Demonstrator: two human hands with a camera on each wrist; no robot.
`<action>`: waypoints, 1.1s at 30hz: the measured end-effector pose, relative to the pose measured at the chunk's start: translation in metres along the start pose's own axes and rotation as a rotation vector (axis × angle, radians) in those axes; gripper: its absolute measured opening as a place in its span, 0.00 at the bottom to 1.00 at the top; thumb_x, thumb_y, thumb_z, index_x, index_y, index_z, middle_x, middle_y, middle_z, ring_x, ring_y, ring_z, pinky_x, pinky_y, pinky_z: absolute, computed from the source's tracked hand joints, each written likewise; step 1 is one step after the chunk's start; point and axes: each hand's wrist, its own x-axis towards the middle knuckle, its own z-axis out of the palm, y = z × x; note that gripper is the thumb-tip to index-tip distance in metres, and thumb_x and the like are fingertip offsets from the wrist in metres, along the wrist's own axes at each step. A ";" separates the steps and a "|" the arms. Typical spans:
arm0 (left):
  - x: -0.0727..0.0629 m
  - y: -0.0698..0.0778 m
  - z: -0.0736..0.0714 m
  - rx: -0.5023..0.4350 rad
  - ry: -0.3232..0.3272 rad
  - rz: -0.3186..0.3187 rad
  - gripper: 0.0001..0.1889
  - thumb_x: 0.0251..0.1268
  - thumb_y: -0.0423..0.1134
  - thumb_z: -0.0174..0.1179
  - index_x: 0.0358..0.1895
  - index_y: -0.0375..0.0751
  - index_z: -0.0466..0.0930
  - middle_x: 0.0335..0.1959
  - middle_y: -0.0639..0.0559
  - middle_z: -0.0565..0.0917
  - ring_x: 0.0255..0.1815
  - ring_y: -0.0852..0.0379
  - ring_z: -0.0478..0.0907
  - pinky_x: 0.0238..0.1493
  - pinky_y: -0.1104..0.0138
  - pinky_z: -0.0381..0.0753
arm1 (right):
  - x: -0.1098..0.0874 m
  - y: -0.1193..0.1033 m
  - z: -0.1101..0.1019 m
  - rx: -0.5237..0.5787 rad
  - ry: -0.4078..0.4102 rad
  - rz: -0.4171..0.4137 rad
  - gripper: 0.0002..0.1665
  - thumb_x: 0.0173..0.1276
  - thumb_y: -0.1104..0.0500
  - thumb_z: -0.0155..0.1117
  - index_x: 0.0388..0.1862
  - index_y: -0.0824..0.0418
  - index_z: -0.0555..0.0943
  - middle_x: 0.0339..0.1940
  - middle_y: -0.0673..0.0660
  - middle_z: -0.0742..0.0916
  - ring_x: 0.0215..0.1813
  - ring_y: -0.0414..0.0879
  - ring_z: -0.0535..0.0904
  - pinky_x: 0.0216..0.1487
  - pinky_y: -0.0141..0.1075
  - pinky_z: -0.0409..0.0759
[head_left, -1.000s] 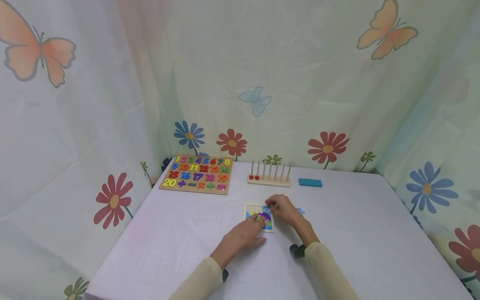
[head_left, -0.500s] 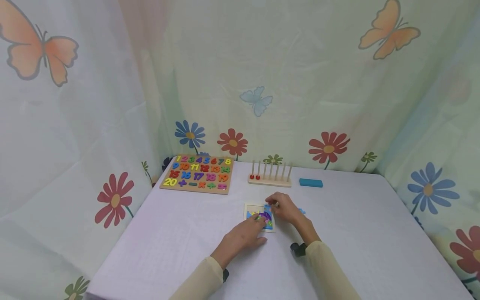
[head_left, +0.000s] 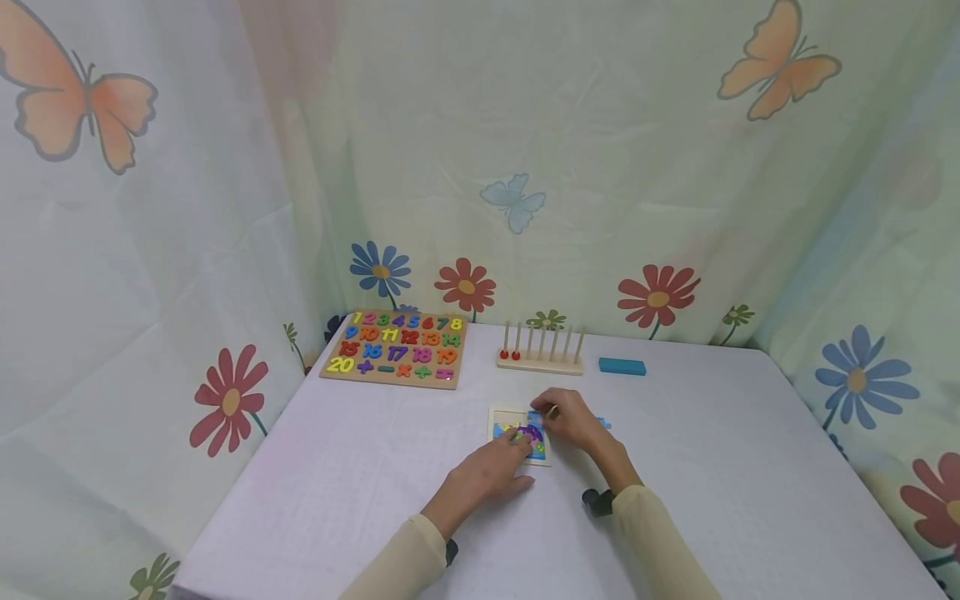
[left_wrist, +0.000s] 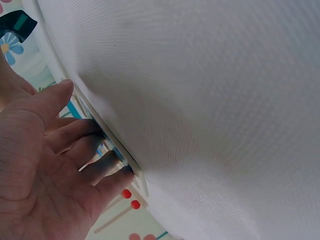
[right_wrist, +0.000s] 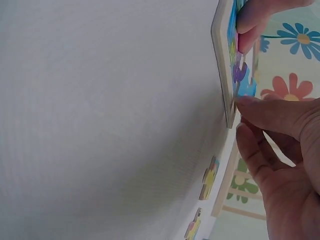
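A small jigsaw puzzle in a pale wooden frame [head_left: 491, 419] lies on the table before me, its picture purple, green and blue. My left hand [head_left: 486, 472] rests on it from the near side, fingers extended over the assembled pieces; the left wrist view shows the thumb [left_wrist: 62, 92] apart from the other fingers at the frame's edge. At the far right corner, my right hand [head_left: 570, 417] pinches a blue puzzle piece [right_wrist: 247, 89] between thumb and fingers. That piece stands slightly raised in the right wrist view. The fingers partly hide the picture.
Loose puzzle pieces [right_wrist: 209, 178] lie on the table to the right of the frame, mostly behind the right hand. Farther back are a number board [head_left: 397, 350], a pegged counting stand [head_left: 540, 364] with red beads and a teal block [head_left: 622, 367]. Printed curtains surround the table.
My right hand shifts only slightly at the far right corner, still holding the blue puzzle piece. The left hand stays in place on the puzzle.
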 end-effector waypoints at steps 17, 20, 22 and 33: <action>-0.002 0.001 0.000 0.000 0.001 -0.007 0.33 0.77 0.54 0.68 0.79 0.46 0.74 0.82 0.46 0.72 0.84 0.50 0.66 0.77 0.57 0.75 | -0.001 -0.009 -0.003 -0.071 -0.036 0.021 0.15 0.62 0.77 0.76 0.47 0.68 0.90 0.43 0.59 0.92 0.46 0.51 0.87 0.52 0.48 0.90; -0.002 0.001 0.000 -0.001 0.004 -0.008 0.33 0.77 0.54 0.68 0.79 0.46 0.74 0.81 0.46 0.72 0.84 0.50 0.66 0.77 0.56 0.75 | -0.001 -0.010 -0.004 -0.091 -0.046 0.029 0.15 0.63 0.76 0.76 0.47 0.67 0.90 0.43 0.58 0.92 0.46 0.50 0.87 0.53 0.48 0.90; -0.001 0.001 0.000 0.003 0.004 -0.008 0.33 0.76 0.54 0.68 0.79 0.46 0.74 0.81 0.46 0.72 0.84 0.50 0.66 0.77 0.57 0.75 | -0.001 -0.010 -0.005 -0.104 -0.058 0.043 0.15 0.63 0.76 0.77 0.47 0.66 0.90 0.43 0.57 0.92 0.47 0.50 0.87 0.56 0.48 0.90; -0.001 0.000 -0.001 0.003 -0.001 -0.005 0.33 0.76 0.55 0.68 0.79 0.47 0.75 0.81 0.47 0.73 0.83 0.50 0.67 0.77 0.56 0.75 | 0.005 -0.010 -0.010 -0.223 -0.160 0.025 0.10 0.67 0.68 0.79 0.46 0.63 0.91 0.41 0.54 0.92 0.46 0.47 0.87 0.60 0.48 0.89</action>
